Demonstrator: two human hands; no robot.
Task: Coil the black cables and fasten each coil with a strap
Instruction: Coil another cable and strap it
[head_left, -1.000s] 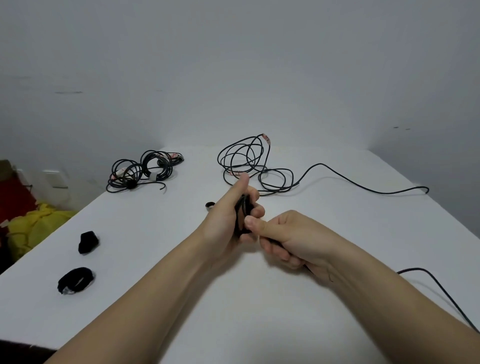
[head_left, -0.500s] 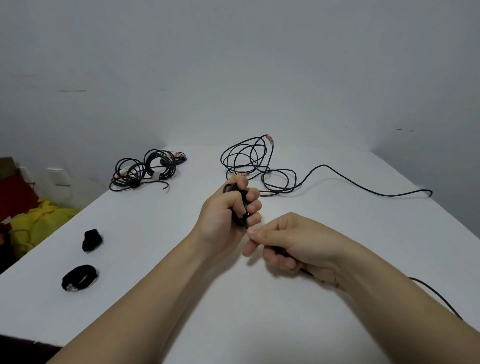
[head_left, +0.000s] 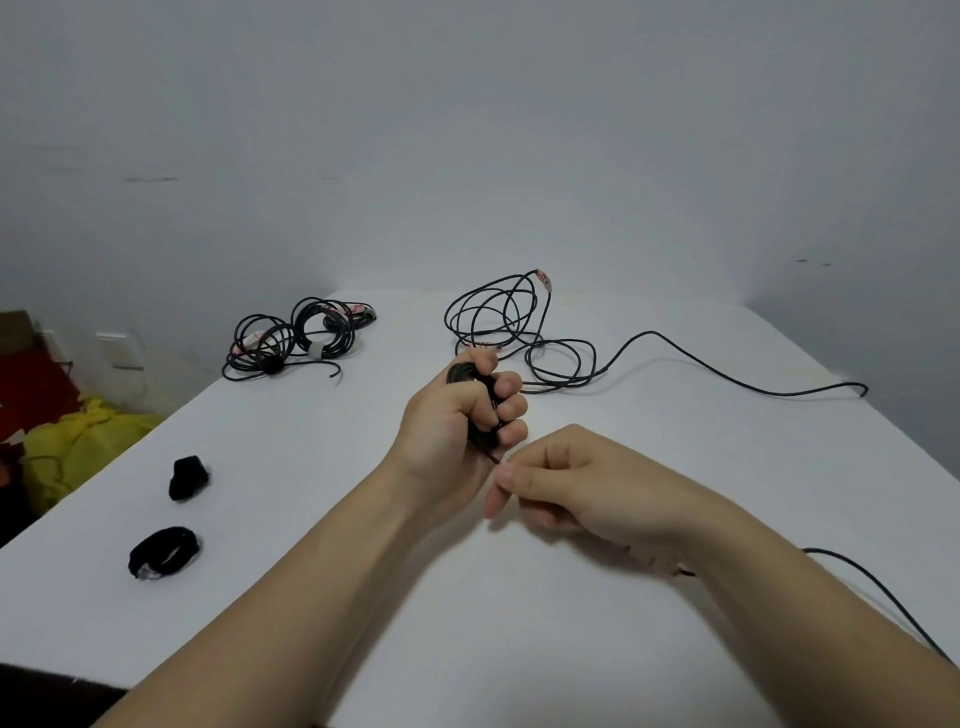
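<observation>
My left hand (head_left: 457, 415) grips a small tight coil of black cable (head_left: 475, 410) above the middle of the white table (head_left: 519, 597). My right hand (head_left: 571, 478), just to the right and nearer me, pinches the same cable between thumb and forefinger; the cable passes under the palm and trails out past my right forearm (head_left: 883, 587). A loose tangled black cable (head_left: 519, 332) lies behind my hands, its tail running right (head_left: 753, 389). Coiled cables (head_left: 291, 338) lie at the far left. A rolled black strap (head_left: 188, 478) and a second black strap (head_left: 165, 552) lie at the near left.
The table's left edge drops to a floor with a yellow bundle (head_left: 78, 441) and a red object (head_left: 31, 384). A grey wall stands close behind the table's far edge.
My left hand has turned and closed into a fist round the coil. My right hand has drawn back toward me and downward, pulling the cable away from the coil.
</observation>
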